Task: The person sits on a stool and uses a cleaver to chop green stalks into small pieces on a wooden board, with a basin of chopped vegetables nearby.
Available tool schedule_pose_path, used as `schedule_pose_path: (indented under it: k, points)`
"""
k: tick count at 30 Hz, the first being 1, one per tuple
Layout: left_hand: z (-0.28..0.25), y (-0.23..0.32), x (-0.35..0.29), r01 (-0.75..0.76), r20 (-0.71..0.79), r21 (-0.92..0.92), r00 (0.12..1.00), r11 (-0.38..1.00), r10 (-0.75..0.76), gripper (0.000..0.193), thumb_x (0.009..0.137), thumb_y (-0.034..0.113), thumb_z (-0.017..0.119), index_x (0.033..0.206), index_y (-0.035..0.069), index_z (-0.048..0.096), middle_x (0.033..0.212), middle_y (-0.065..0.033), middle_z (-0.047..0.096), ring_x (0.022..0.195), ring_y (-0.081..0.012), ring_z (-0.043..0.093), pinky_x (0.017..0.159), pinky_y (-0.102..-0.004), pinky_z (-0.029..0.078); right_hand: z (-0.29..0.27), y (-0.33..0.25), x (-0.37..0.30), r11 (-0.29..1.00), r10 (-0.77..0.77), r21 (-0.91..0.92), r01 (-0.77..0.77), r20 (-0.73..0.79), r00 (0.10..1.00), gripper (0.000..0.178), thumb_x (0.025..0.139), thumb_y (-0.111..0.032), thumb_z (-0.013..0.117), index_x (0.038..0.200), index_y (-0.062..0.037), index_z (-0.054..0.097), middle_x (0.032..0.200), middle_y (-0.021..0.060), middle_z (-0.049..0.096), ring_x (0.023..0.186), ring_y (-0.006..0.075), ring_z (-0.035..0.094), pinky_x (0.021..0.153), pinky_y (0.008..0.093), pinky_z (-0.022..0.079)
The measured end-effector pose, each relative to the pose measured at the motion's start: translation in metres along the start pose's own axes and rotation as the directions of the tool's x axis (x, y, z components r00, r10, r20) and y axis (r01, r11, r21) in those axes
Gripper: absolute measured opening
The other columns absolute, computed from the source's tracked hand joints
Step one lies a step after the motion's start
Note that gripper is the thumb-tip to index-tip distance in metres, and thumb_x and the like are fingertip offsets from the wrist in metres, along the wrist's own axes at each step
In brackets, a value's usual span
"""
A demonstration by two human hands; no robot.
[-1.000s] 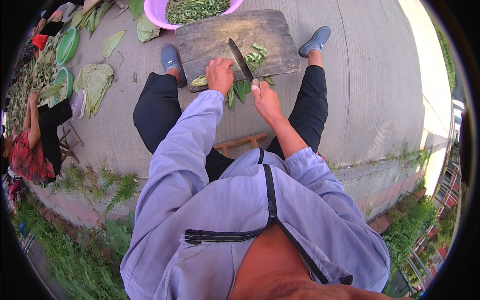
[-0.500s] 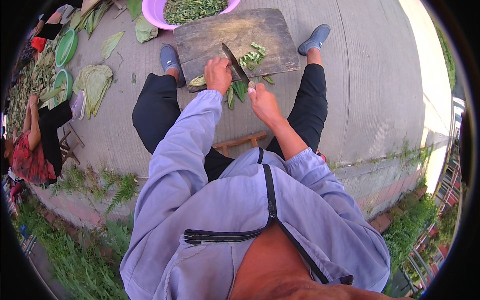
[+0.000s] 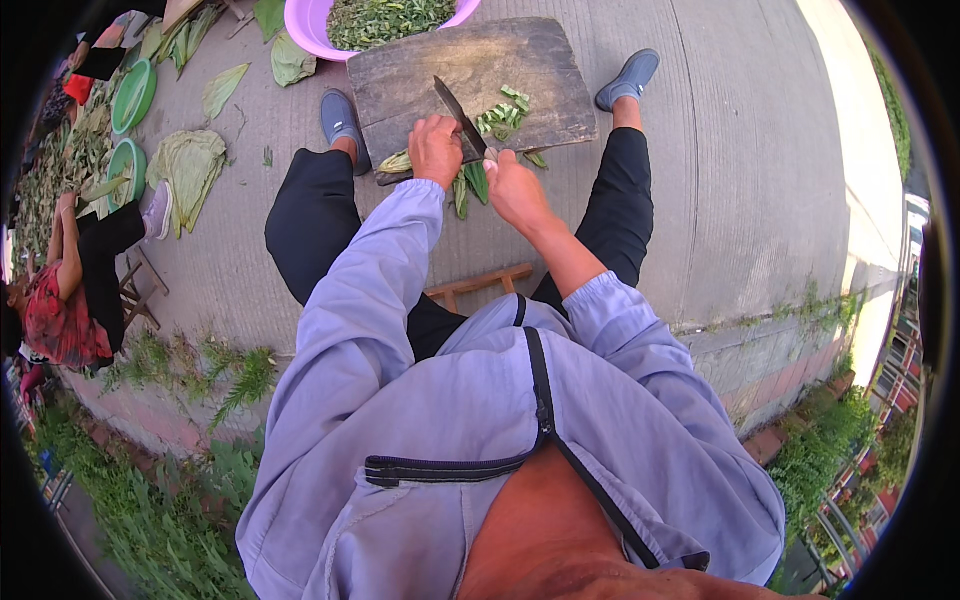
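A dark-bladed knife (image 3: 457, 108) is gripped by its handle in my right hand (image 3: 516, 188), its blade slanting up and left over the board, close beside my other hand. My left hand (image 3: 436, 150) is closed over a bundle of green leafy vegetable (image 3: 397, 162), pressing it on the near edge of the worn wooden cutting board (image 3: 430, 70). Leaf ends (image 3: 470, 188) hang past that edge between my hands. Cut green pieces (image 3: 503, 115) lie in a small heap on the board, to the right of the blade.
Beyond the board stands a pink basin (image 3: 312, 35) full of chopped greens. Large loose leaves (image 3: 188, 172) lie on the concrete to the left. Farther left, another person in a red top (image 3: 68, 318) sits by green basins (image 3: 132, 95). A wooden stool (image 3: 480, 284) shows between my legs.
My right hand and the knife have shifted a little left, toward my left hand. The left hand and the cut pieces look unmoved.
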State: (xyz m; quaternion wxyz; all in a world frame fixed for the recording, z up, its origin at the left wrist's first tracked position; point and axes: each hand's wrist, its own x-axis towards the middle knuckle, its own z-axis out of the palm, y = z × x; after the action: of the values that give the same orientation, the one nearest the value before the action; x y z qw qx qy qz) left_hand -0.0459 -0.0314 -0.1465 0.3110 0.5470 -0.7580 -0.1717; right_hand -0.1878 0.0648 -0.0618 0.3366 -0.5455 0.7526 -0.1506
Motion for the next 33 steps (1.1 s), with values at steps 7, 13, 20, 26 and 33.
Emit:
schedule_pose_path:
  k: [7, 13, 20, 26, 33]
  points:
    - [-0.001, 0.002, -0.002, 0.025, 0.013, -0.016, 1.000, 1.000, -0.025, 0.013, 0.082, 0.006, 0.069, 0.091, 0.012, 0.076, 0.098, -0.0094, 0.072, 0.098, -0.0369, 0.065, 0.086, -0.0504, 0.052, 0.013, 0.000, 0.011, 0.999, -0.041, 0.003, 0.041, -0.056, 0.998, 0.035, 0.108, -0.031, 0.052, 0.105, 0.0036, 0.054, 0.090, 0.0355, 0.070, 0.089, 0.0562, 0.068, 0.082, 0.0647, 0.051]
    - [-0.002, 0.001, -0.001, 0.001, 0.005, -0.065, 1.000, 0.998, -0.001, 0.016, 0.082, 0.005, 0.068, 0.093, 0.013, 0.076, 0.098, -0.0085, 0.071, 0.099, -0.0362, 0.065, 0.086, -0.0505, 0.051, 0.019, 0.025, 0.014, 0.996, -0.031, 0.079, 0.041, -0.125, 0.992, 0.034, 0.108, -0.032, 0.053, 0.106, 0.0021, 0.053, 0.088, 0.0366, 0.069, 0.084, 0.0583, 0.067, 0.078, 0.0654, 0.050]
    - [-0.004, 0.006, -0.004, 0.042, 0.034, 0.026, 0.999, 0.999, -0.043, 0.020, 0.081, 0.005, 0.071, 0.097, 0.016, 0.076, 0.101, -0.0073, 0.070, 0.103, -0.0338, 0.064, 0.088, -0.0483, 0.047, 0.013, 0.032, 0.002, 0.995, 0.036, 0.092, -0.026, -0.112, 0.993, 0.036, 0.107, -0.034, 0.053, 0.106, 0.0023, 0.054, 0.091, 0.0380, 0.069, 0.088, 0.0594, 0.066, 0.081, 0.0655, 0.049]
    - [-0.006, 0.007, -0.006, 0.059, 0.006, 0.050, 0.998, 0.997, -0.059, 0.021, 0.080, 0.007, 0.072, 0.098, 0.017, 0.075, 0.102, -0.0056, 0.069, 0.104, -0.0324, 0.063, 0.089, -0.0484, 0.045, 0.003, 0.031, -0.008, 0.997, 0.012, 0.083, -0.005, -0.076, 0.997, 0.036, 0.107, -0.035, 0.054, 0.106, 0.0011, 0.055, 0.091, 0.0378, 0.068, 0.090, 0.0591, 0.066, 0.082, 0.0652, 0.049]
    - [-0.006, 0.003, -0.005, 0.071, 0.021, 0.045, 0.997, 0.996, -0.072, 0.019, 0.080, 0.008, 0.074, 0.098, 0.016, 0.075, 0.101, -0.0062, 0.069, 0.104, -0.0329, 0.063, 0.089, -0.0486, 0.046, -0.002, 0.026, -0.020, 0.997, -0.007, 0.082, 0.011, -0.050, 0.999, 0.035, 0.107, -0.034, 0.056, 0.106, 0.0006, 0.055, 0.089, 0.0373, 0.068, 0.089, 0.0589, 0.066, 0.081, 0.0649, 0.049]
